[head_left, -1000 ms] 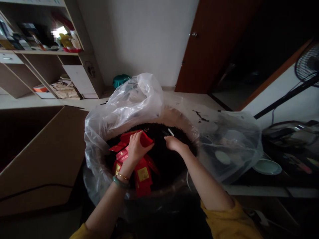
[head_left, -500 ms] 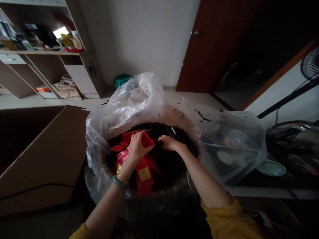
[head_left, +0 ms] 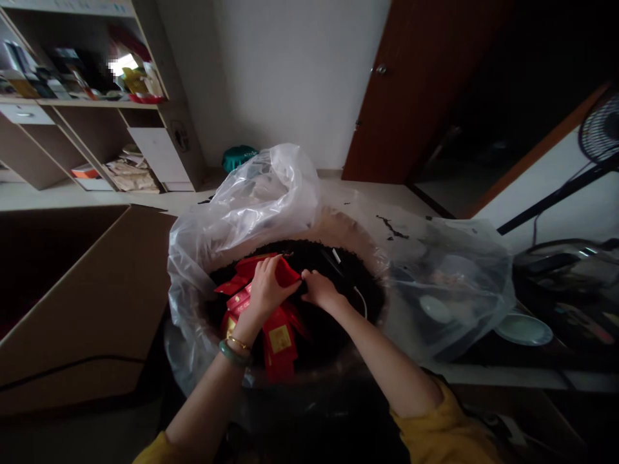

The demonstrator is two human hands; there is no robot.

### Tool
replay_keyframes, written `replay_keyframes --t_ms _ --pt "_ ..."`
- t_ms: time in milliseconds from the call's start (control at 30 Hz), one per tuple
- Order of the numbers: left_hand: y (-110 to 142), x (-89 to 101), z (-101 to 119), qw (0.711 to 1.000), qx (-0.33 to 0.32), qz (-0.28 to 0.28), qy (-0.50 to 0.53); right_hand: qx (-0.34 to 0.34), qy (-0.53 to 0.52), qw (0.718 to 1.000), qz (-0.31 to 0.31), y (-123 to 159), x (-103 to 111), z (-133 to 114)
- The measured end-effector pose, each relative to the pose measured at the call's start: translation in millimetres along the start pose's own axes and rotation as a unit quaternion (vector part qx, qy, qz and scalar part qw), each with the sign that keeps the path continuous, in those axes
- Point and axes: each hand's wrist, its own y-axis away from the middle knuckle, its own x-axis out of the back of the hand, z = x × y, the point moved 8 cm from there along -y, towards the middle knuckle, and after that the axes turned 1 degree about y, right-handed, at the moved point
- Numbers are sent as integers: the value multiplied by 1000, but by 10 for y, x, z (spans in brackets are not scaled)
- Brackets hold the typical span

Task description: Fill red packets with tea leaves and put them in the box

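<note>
A round container [head_left: 370, 241] lined with clear plastic holds dark loose material [head_left: 309, 335], which looks like dried leaves. My left hand [head_left: 265, 283] grips a red packet [head_left: 286, 273], its mouth facing right. Close by that mouth is my right hand [head_left: 319, 288], fingers pinched together; a dark bit seems to show at the fingertips, but I cannot make it out. Several other red packets [head_left: 279, 361], some with gold panels, lie below and beside my left hand on the dark material. Further back, a small white-tipped dark tool [head_left: 336, 256] rests on it. A thin white cord [head_left: 362, 303] curves right of my right hand.
A cardboard box [head_left: 97, 309] stands at left. Crumpled plastic [head_left: 271, 187] rises over the container's far rim. At right are a clear plastic bag [head_left: 464, 283], a pale dish [head_left: 523, 328] and a fan [head_left: 599, 132]. Shelving [head_left: 169, 148] and a brown door [head_left: 416, 84] stand behind.
My right hand has moved slightly left and down, closer to the packet's mouth. The white cord shows more. My left hand still holds the red packet in nearly the same place.
</note>
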Motion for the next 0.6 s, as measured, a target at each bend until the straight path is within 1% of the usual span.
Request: replay_keyframes --t_ms 67,133,200,233,267,333,367,433,467,533,600 --pt "2 9 3 1000 -1 6 -1 12 -15 1000 13 -19 86 55" --pt "-1 9 6 1000 0 8 0 18 -21 999 28 -29 229 143" --pt "-8 -2 7 1000 2 5 -3 24 -58 996 63 -9 442 218" --pt "-12 -11 9 1000 4 3 -6 29 -98 991 88 16 563 243" --pt "-15 -22 13 1000 6 0 -9 39 -147 982 114 50 683 255" --pt "-21 -52 26 1000 8 -6 -16 67 -252 952 162 132 886 244" --pt "-23 -72 35 1000 7 -11 -20 84 -288 937 181 175 963 217" --pt "-24 -119 56 999 4 -22 -27 123 -317 915 217 258 1071 125" --pt "-24 -142 65 999 2 -28 -30 141 -313 910 232 294 1103 70" --pt "-23 -176 76 999 0 -34 -31 168 -293 908 249 345 1126 -37" --pt "-22 -192 76 999 -1 -33 -31 180 -285 908 246 368 1114 -110"
